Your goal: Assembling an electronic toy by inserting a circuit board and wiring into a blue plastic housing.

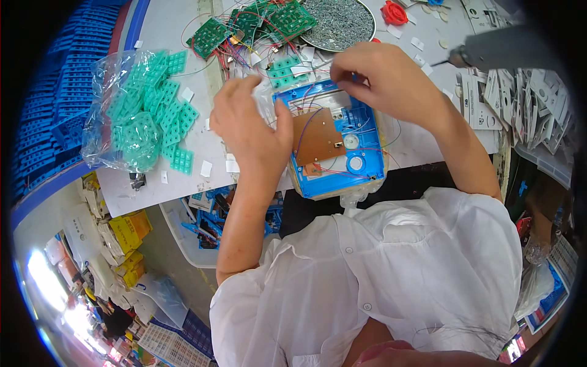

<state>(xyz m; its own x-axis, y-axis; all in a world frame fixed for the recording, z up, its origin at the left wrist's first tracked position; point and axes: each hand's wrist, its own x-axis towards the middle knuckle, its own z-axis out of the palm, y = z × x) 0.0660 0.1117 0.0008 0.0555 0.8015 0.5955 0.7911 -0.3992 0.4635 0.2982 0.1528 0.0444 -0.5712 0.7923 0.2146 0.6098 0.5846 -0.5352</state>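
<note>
A blue plastic casing (361, 125) lies open at the table's near edge, with a brown circuit board (315, 136) and thin red, blue and white wires inside. My left hand (254, 122) hovers at the casing's left side, fingers apart and slightly blurred, holding nothing I can see. Over the far right corner of the casing is my right hand (388, 79), thumb and fingers curled together in a pinch. Whatever sits between those fingertips is hidden or too small to name. Just beyond the casing lies a mint-green rubber keypad (282, 72).
Green circuit boards (211, 37) with wires and a round tray of screws (339, 24) lie at the back. To the left are a bag of mint keypads (143, 122) and stacked blue parts (73, 92). A power screwdriver (507, 49) hangs at right above white panels (477, 101).
</note>
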